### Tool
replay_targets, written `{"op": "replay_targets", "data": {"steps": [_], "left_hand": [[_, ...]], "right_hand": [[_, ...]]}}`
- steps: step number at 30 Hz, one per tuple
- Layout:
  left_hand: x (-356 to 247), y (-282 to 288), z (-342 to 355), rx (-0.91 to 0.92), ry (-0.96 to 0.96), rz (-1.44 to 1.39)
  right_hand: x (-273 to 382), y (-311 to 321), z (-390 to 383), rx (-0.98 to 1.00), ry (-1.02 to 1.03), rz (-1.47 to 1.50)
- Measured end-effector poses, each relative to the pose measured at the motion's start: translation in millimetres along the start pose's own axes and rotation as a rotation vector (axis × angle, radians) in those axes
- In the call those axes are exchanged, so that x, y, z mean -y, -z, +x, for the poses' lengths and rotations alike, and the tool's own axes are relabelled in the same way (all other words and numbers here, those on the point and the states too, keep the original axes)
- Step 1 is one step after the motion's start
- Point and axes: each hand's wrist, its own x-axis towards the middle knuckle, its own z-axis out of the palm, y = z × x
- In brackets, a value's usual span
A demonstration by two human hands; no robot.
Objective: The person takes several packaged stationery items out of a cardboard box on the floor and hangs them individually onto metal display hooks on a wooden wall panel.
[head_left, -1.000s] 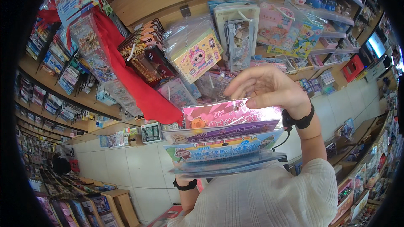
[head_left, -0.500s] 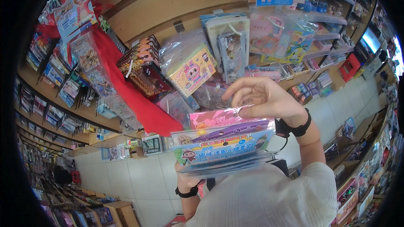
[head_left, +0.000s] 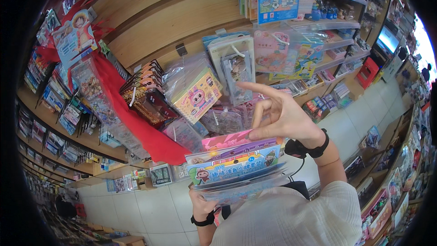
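Note:
My left hand (head_left: 203, 206) is closed on the lower left of a stack of flat packets in clear sleeves, its fingers partly hidden underneath. At the front is a blue cartoon coloring-set packet (head_left: 243, 167); behind it stand a purple packet (head_left: 259, 147) and a pink packet (head_left: 223, 141). My right hand (head_left: 284, 117) is raised over the stack's far edge, thumb tip at the top of the pink packet. Its index finger points out and the others bend loosely apart. A yellow packet with a pink character (head_left: 198, 99) hangs on the display beyond.
A red cloth strip (head_left: 136, 123) slants down close to the stack's left. Hanging bags (head_left: 234, 70) and dark boxes (head_left: 152, 98) crowd the slatted wooden wall (head_left: 182, 13). Stocked shelves (head_left: 339, 25) stand at right, a red stool (head_left: 365, 73) on the tiled floor (head_left: 159, 202).
The display has shifted left and slightly down in view. My right hand's index finger has straightened and lifted away from the other fingers. The packet stack stays in my left hand.

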Motion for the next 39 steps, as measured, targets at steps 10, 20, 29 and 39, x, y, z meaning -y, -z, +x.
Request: {"op": "replay_targets", "data": {"steps": [10,20,29,39], "left_hand": [[9.6,-0.2,-8.8,-0.059,0.074,-0.184],[7.1,-11.7,-0.3,-0.079,0.070,-0.134],[5.2,0.1,6.6,0.083,0.043,-0.035],[11.8,-26.9,24.0,-0.095,-0.088,-0.275]], "right_hand": [[-13.1,19.8,-4.8,-0.137,0.141,-0.022],[-11.1,16.3,1.5,0.168,0.039,-0.214],[12.7,14.5,33.6,0.554,-0.083,-0.219],[80.8,-20.5,48.4,0.457,0.055,-0.527]]}}
